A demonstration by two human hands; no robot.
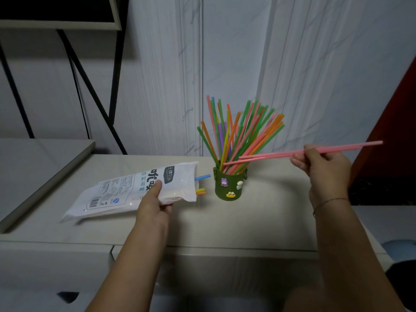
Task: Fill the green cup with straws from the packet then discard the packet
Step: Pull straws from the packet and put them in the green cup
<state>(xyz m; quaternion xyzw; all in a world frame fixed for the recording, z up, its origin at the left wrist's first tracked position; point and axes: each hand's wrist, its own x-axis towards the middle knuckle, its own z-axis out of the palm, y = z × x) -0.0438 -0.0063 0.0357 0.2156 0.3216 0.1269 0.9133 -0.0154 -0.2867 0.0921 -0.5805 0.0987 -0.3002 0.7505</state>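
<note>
A dark green cup [229, 186] with small cartoon stickers stands on the pale table [225, 224], holding several coloured straws [238, 134] that fan upward. My right hand [324, 167], to the right of the cup, pinches pink straws [281, 154] held nearly level, their left tips reaching over the cup's rim. A white plastic packet [117, 194] lies slanted to the left of the cup, its open end facing the cup, with a blue, a yellow and an orange straw end [201, 184] sticking out. My left hand [155, 199] grips the packet near that open end.
A second, lower grey surface [38, 167] adjoins the table at the left. Black metal frame legs [90, 86] stand behind it against the white panelled wall [247, 52]. A dark red object [396, 131] rises at the right edge.
</note>
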